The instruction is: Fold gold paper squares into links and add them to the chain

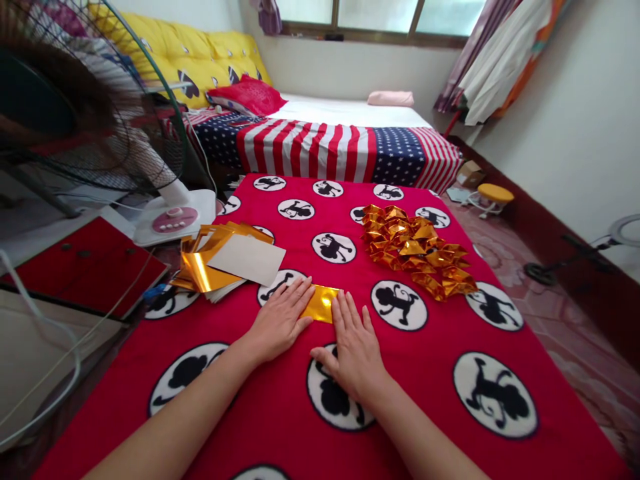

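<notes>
Near the centre of the frame, a gold foil strip (321, 304) lay flat on the red cloth-covered counter (410, 363). I saw the left hand (281, 315) and the right hand (355, 343) spread across its two ends, palms down, neither grip closed. Toward middle left sat gold sheets (203, 272) with a pale card (250, 257) on top; right of centre, folded gold pieces (413, 247). A fan (157, 160) stood upper left, a bed (325, 148) top centre.

from afar, i see a shiny gold strip (321, 304) and a crimson cloth (435, 343) — black monkeys in white ovals. the bed cover (310, 148) has red-and-white stripes — plus white-starred navy.
</notes>
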Tool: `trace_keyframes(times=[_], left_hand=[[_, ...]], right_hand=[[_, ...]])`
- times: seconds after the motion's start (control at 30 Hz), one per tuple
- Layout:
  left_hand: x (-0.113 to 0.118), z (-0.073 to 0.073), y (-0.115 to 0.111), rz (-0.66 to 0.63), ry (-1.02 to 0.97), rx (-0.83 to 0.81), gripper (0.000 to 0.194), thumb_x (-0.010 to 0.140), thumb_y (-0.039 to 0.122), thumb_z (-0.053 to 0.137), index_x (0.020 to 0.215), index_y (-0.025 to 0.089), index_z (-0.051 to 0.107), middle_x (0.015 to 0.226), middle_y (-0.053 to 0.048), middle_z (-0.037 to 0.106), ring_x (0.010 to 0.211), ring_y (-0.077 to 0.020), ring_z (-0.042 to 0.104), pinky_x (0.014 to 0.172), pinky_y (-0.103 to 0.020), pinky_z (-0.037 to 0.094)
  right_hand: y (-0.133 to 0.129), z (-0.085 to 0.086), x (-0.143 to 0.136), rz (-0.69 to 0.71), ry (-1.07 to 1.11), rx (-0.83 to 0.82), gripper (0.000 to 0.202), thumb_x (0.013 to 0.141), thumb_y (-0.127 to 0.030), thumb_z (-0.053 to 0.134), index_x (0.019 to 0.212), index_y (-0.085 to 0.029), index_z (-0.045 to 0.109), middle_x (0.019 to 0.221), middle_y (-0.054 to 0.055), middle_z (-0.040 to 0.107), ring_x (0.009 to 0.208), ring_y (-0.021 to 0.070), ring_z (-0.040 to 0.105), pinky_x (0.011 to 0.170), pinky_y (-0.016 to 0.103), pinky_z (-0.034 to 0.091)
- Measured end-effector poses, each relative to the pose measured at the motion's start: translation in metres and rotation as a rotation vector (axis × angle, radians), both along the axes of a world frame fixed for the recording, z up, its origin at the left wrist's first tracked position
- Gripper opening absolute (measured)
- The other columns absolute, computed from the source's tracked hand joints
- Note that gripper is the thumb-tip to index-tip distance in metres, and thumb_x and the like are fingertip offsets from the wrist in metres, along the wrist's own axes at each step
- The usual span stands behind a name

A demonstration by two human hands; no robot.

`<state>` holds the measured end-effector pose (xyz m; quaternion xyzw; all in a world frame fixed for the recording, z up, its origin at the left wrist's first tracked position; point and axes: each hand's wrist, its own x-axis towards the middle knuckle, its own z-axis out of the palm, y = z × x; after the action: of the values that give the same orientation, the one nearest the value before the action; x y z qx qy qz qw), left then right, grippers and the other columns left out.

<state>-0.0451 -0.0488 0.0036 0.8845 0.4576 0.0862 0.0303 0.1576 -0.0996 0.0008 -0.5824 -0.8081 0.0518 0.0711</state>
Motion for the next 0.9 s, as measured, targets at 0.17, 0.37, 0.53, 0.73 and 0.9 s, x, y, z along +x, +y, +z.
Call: trace_keyframes(times=[0.17, 0.37, 0.53, 0.73, 0.9], left_hand=[[0.004, -0.006, 0.001, 0.014, 0.016, 0.028, 0.058, 0.096, 0.039, 0.039, 0.150, 0.021, 0.030, 0.158, -0.007, 0.029, 0.146, -0.0234, 0.024, 0.117, -0.044, 0.023], [0.001, -0.018, 0.006, 0.011, 0.033, 0.014, 0.062, 0.091, 0.035, 0.045, 0.149, 0.016, 0.033, 0.154, -0.011, 0.035, 0.143, -0.0251, 0.031, 0.117, -0.042, 0.022], [0.004, -0.011, 0.002, 0.024, 0.002, 0.026, 0.059, 0.094, 0.034, 0.042, 0.150, 0.018, 0.031, 0.157, -0.008, 0.031, 0.145, -0.0238, 0.028, 0.117, -0.043, 0.022], [0.005, 0.000, -0.003, 0.018, -0.019, 0.022, 0.059, 0.095, 0.040, 0.041, 0.149, 0.018, 0.032, 0.158, -0.007, 0.027, 0.146, -0.0239, 0.025, 0.117, -0.044, 0.023], [0.005, -0.001, -0.004, 0.017, -0.060, 0.034, 0.058, 0.096, 0.040, 0.040, 0.150, 0.020, 0.031, 0.157, -0.008, 0.029, 0.145, -0.0247, 0.027, 0.117, -0.045, 0.024]], right_hand=[[0.001, 0.021, -0.026, 0.000, 0.071, 0.059, 0.094, 0.086, -0.067, 0.042, 0.154, -0.008, 0.016, 0.161, 0.015, 0.006, 0.149, 0.0307, -0.002, 0.117, 0.056, 0.001], [0.013, 0.020, -0.075, 0.058, 0.181, -0.011, 0.098, 0.086, -0.067, 0.043, 0.152, -0.001, 0.015, 0.160, 0.021, 0.008, 0.148, 0.0325, 0.005, 0.117, 0.050, 0.013], [0.012, 0.001, -0.053, 0.047, 0.167, -0.018, 0.096, 0.086, -0.066, 0.042, 0.152, -0.001, 0.016, 0.160, 0.019, 0.011, 0.149, 0.0290, 0.005, 0.119, 0.047, 0.011], [0.012, 0.005, -0.003, -0.080, 0.028, -0.036, 0.098, 0.083, -0.069, 0.047, 0.151, -0.003, 0.023, 0.159, 0.018, 0.009, 0.149, 0.0306, 0.007, 0.117, 0.052, 0.012], [0.002, 0.045, 0.013, -0.126, 0.015, -0.081, 0.084, 0.087, -0.064, 0.046, 0.145, -0.004, 0.040, 0.153, 0.023, 0.031, 0.143, 0.0374, 0.026, 0.112, 0.056, 0.024]])
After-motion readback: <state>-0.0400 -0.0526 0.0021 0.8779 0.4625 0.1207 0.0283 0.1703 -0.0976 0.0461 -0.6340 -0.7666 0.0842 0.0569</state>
